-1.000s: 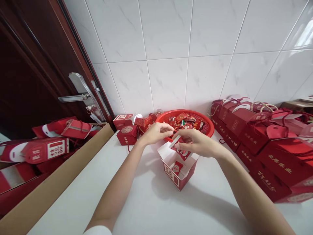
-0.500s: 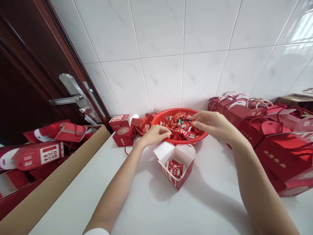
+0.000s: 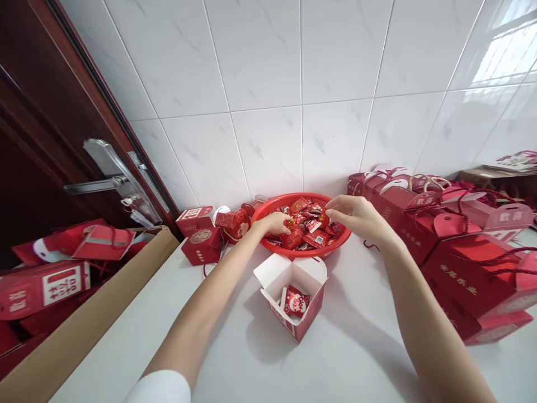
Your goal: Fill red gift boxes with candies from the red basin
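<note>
Hands (image 3: 277, 223) at wrapped sweets (image 3: 315, 238), beyond open box (image 3: 312, 317).

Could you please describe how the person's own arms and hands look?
The left hand and right hand are ungloved, with no watch or bracelet visible. A plain white sleeve shows on the left arm; none shows on the right.

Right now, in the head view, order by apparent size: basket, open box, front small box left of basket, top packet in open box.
1-2. Basket and open box: too close to rank; basket wider, box taller.
3. Front small box
4. Top packet
</note>
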Available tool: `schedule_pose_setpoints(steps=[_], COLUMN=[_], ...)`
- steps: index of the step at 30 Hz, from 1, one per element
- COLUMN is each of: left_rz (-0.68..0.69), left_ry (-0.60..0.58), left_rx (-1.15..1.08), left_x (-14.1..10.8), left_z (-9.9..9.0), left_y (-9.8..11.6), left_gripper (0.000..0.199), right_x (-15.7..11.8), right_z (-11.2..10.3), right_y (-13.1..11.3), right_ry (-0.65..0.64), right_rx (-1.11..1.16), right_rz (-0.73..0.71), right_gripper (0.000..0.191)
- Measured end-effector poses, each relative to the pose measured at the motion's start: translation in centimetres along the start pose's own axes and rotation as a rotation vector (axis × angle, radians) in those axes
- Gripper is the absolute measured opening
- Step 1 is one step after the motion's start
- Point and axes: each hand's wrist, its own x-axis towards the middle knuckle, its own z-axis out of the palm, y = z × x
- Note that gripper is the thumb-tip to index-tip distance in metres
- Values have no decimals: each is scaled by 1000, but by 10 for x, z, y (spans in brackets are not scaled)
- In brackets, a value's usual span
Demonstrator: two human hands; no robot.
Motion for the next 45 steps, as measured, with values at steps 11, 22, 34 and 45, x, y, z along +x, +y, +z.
schedule_pose_setpoints(steps=[11,22,34,45], left_rz=[220,13,329,436], left_ry=[148,-92,190,218], left_rx=[10,120,-354,-459], left_x=[-1,29,4,-28], left_z=[25,30,21,30], left_y=[-3,7,4,15], left_gripper=[28,58,27,45], right_x=[24,27,26,24], right_z=[70,76,73,65], right_y=[49,63,55,60], right_ry=[24,18,10,-100], right_rx=[122,132,356,701], right_rz=[95,217,297,222], right_gripper=[6,19,22,61])
